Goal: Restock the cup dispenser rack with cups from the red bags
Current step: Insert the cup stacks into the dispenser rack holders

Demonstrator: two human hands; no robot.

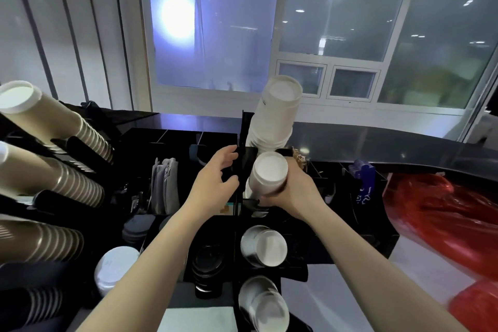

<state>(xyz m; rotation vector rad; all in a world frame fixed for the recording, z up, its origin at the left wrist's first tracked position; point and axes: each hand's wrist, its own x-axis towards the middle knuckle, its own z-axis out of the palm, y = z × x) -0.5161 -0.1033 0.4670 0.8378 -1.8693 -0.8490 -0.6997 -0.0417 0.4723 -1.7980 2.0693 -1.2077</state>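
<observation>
One stack of white paper cups point(268, 174), bases facing the camera, sits in the person's right hand point(295, 187) at the middle slot of the black cup dispenser rack point(244, 159). The fingers curl around the far and right side of the stack and the thumb appears to lie under its near side, so the cups sit inside the curl of the hand, with the white base showing past the fingers to the upper left. This grip likely keeps the nested cups together while they are fed into the slot.

Just left of the stack, the left hand point(215, 178) rests against the rack's upright black divider, fingers loosely bent and spread, thumb near the divider's edge. It holds no cup and seems to be steadying the rack.

Above, a taller white cup stack point(277, 113) leans out of the top slot. Below, two slots hold shorter cup stacks point(265, 246).

Further out, on the left, brown ribbed cups point(54, 121) fill another rack. On the right, a red bag point(442, 213) lies on the counter, well apart from both hands, presumably the source of the cups.
</observation>
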